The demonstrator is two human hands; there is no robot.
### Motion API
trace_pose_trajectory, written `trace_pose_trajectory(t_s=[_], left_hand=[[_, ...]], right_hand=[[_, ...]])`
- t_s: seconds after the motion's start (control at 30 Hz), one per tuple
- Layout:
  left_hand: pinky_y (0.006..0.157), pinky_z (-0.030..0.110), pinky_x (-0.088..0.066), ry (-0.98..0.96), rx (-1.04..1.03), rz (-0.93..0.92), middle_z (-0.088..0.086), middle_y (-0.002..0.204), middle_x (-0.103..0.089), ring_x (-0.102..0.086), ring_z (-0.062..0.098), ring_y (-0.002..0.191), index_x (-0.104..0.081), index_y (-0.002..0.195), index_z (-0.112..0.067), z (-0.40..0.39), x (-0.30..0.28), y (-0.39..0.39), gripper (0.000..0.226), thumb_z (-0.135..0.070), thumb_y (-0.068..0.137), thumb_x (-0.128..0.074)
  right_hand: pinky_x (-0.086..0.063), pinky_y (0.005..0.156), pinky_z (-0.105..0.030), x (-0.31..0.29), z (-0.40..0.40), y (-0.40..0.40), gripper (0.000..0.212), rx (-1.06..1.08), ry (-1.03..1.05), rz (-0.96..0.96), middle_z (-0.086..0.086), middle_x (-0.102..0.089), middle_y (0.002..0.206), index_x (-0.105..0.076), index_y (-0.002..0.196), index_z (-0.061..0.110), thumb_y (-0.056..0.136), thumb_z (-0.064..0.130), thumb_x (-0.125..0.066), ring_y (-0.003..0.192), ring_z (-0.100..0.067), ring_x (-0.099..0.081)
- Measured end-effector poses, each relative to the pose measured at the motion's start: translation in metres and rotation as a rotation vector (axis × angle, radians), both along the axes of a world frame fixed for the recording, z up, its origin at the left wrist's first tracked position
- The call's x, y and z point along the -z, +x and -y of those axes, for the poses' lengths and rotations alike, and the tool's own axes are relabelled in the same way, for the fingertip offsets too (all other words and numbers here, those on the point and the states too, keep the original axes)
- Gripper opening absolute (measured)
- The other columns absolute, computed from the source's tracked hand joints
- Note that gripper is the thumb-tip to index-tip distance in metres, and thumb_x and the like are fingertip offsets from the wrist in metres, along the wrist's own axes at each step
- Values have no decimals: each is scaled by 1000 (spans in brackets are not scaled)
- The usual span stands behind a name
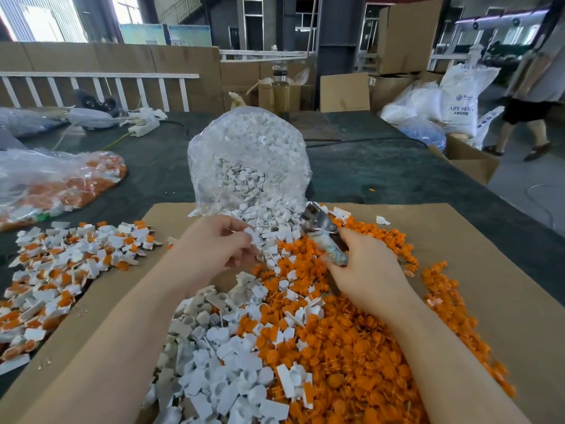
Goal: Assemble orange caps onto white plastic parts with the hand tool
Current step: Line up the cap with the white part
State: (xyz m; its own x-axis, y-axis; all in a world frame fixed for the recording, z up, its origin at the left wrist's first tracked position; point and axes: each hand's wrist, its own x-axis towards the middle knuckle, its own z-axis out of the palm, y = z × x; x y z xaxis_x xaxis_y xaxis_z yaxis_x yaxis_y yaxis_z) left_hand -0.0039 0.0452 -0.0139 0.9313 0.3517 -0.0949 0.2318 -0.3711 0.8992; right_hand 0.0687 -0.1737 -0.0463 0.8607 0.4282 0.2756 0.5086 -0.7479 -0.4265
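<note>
A sheet of cardboard (pixel 458 228) is laid on the table (pixel 382 172). Loose caps (pixel 351 341) are heaped on its right, plastic parts (pixel 220 356) left of them. A bag of parts (pixel 247 160) is set behind both. Finished pieces (pixel 61 264) are piled far left.

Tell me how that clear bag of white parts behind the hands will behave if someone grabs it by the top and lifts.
The clear bag is thin crinkled film, so it would likely go floppy and sag. Its mouth lies open toward the cardboard sheet, with white parts already spilling out, so more would probably pour out. Packed this full, it is probably fairly heavy.
</note>
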Motion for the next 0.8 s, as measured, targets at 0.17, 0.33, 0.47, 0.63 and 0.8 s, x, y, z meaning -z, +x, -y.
trace_pose_trajectory(t_s=[0.17,0.33,0.47,0.63,0.8], left_hand=[[69,27,-62,-434,12,58,13,86,-77,-75,20,76,-69,96,-9,30,-5,-2,16,1,92,-57],[79,27,-56,-469,-61,150,6,92,-77,-71,13,86,-75,89,-10,40,3,0,11,-11,79,-78],[60,16,-50,-391,-143,233,-3,74,-72,-59,6,63,-77,72,-21,48,8,1,7,-17,75,-82],[61,23,-55,-501,-162,275,9,69,-72,-67,15,62,-71,79,-7,57,10,0,8,-11,78,-79],[61,23,-58,-617,-116,245,16,74,-74,-71,18,67,-71,79,-5,69,8,-5,4,-7,80,-75]], right_hand=[[-48,62,-28,-4,0,-4,16,-11,133,-5,11,-61,84,-58,97,24,91,38,-63,74,-7,-57],[-50,67,-23,-9,-1,-8,15,-49,364,-39,15,-63,85,-64,106,25,91,25,-65,77,-5,-60],[-54,70,-23,-10,-2,-10,17,-70,465,-56,15,-65,89,-66,108,23,92,25,-65,82,-5,-62],[-46,59,-11,-8,-5,-11,9,-90,574,-31,20,-63,75,-64,99,30,91,26,-66,74,6,-60],[-45,57,-13,-5,-12,-15,8,-79,642,31,17,-63,72,-62,95,30,89,32,-67,67,1,-60]])
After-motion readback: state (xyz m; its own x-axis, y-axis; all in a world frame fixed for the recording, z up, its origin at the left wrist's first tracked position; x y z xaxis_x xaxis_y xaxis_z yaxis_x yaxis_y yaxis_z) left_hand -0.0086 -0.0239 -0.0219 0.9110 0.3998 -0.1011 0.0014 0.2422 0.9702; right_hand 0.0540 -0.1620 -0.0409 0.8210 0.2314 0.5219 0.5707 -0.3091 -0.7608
